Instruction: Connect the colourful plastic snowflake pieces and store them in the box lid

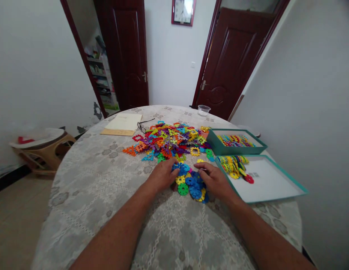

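A small pile of notched plastic disc pieces, blue, yellow and green, lies between my two hands on the table. My left hand is at the pile's left side, thumb and forefinger closed on a blue notched disc. Opposite it, my right hand rests beside the blue discs, fingers apart, with nothing visibly gripped. Nearest me in the pile is a green disc. Just beyond the hands spreads a large heap of mixed interlocking plastic pieces in orange, purple, red and other colours.
To the right stand a green box holding rows of discs and its white-lined lid with stacked discs along its left end. Glasses and a paper envelope lie at the far left. A clear plastic bowl sits at the back edge.
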The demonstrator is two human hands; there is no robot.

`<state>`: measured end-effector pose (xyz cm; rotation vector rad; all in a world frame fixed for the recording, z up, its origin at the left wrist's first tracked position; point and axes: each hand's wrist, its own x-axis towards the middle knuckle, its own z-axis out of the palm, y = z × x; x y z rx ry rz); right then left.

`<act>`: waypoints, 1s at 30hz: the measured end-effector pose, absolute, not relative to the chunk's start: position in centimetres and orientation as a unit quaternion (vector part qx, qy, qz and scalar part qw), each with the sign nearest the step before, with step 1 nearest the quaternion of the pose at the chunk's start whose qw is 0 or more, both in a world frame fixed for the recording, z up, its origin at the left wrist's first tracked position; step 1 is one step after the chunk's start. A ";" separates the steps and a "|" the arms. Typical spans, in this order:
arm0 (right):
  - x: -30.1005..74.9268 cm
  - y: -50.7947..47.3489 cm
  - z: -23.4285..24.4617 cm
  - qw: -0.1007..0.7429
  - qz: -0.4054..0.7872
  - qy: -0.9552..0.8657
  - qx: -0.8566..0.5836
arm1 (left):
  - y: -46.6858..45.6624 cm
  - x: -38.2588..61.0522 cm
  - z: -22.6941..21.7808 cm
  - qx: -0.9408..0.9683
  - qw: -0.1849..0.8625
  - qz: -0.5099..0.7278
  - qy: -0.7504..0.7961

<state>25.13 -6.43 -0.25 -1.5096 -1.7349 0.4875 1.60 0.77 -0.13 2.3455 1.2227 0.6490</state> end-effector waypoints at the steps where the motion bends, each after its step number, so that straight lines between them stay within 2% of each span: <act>1: 25.4 -6.6 0.0 0.373 0.161 -0.698 -0.590 | 0.9 1.5 -0.2 0.841 0.211 0.231 0.442; 5: 26.6 -8.0 1.2 0.270 0.097 -0.762 -0.581 | 1.2 1.1 -0.5 0.848 0.208 0.223 0.435; 9: 26.9 -9.7 1.9 0.158 0.129 -0.784 -0.586 | 1.0 1.1 -0.3 0.854 0.202 0.216 0.428; 12: 26.2 -9.8 1.3 0.130 0.136 -0.785 -0.590 | 0.5 1.2 0.0 0.870 0.205 0.191 0.405; 16: 25.1 -8.3 -0.3 0.179 0.130 -0.778 -0.589 | -0.1 1.5 0.0 0.878 0.214 0.172 0.392; 24: 26.1 -6.1 -1.5 0.359 0.154 -0.676 -0.624 | -0.2 2.6 -0.4 0.861 0.221 0.214 0.405; 30: 26.1 -6.1 -1.5 0.368 0.187 -0.647 -0.641 | -0.4 2.8 -0.2 0.835 0.233 0.247 0.432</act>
